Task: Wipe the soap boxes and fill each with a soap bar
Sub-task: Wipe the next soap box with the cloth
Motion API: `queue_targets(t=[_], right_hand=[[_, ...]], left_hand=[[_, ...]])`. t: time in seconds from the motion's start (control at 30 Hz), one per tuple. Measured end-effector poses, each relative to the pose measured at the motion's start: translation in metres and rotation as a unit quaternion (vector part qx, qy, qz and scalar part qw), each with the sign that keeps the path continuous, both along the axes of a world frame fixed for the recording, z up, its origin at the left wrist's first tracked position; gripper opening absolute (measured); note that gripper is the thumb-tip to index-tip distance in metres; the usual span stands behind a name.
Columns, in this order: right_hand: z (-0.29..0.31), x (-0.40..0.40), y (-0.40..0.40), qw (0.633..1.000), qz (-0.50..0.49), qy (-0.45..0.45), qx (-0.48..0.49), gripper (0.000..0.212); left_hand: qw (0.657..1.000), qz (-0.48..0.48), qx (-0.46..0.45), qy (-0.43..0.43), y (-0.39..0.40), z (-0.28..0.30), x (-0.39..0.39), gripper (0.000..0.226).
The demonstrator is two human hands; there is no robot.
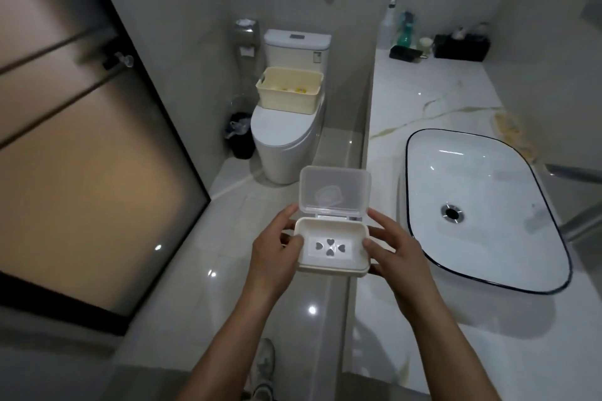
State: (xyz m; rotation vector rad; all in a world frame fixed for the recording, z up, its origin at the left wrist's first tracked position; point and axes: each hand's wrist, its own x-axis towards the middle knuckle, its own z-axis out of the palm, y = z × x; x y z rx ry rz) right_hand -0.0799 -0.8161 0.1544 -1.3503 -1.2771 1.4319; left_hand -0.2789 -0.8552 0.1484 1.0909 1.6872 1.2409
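— Where's the box now?

— Low centre of the frame: a cream plastic soap box (332,249) with heart-shaped drain holes, clear hinged lid (335,190) standing open at its far edge. It's empty, no bar inside.

— And the hands?

— Left hand (277,252) grips the left end, right hand (395,251) the right end, fingers curled on the rim. The long axis runs straight across between them, both equally near.

— Soap?

— Possibly in the pale yellow basket (290,91) on the toilet, upper centre, well ahead; I can't tell.
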Motion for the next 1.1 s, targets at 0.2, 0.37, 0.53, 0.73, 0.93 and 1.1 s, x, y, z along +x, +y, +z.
queue_targets(t=[0.2,0.37,0.53,0.73,0.93,1.1], right_hand=[[-0.004,-0.024,0.065,0.997,-0.076,0.002,0.000,0.059],[-0.004,-0.058,0.118,0.991,-0.133,-0.001,-0.002,0.055],[-0.011,-0.096,0.169,0.988,-0.152,-0.011,0.010,0.052],[-0.025,-0.139,0.243,0.992,-0.126,-0.015,0.010,0.054],[-0.048,-0.186,0.348,0.997,-0.067,-0.024,0.000,0.048],[-0.057,-0.218,0.455,1.000,-0.011,-0.026,-0.010,0.049]], left_hand=[[0.997,-0.076,0.019,-0.029,0.094,-0.010,-0.027,0.055],[0.991,-0.134,0.018,-0.026,0.174,-0.009,-0.062,0.058],[0.990,-0.134,0.021,-0.034,0.233,-0.017,-0.098,0.051],[0.993,-0.108,0.014,-0.043,0.291,-0.030,-0.142,0.053],[0.998,-0.062,0.006,-0.025,0.366,-0.046,-0.189,0.054],[0.999,-0.023,-0.024,-0.023,0.454,-0.056,-0.222,0.062]])
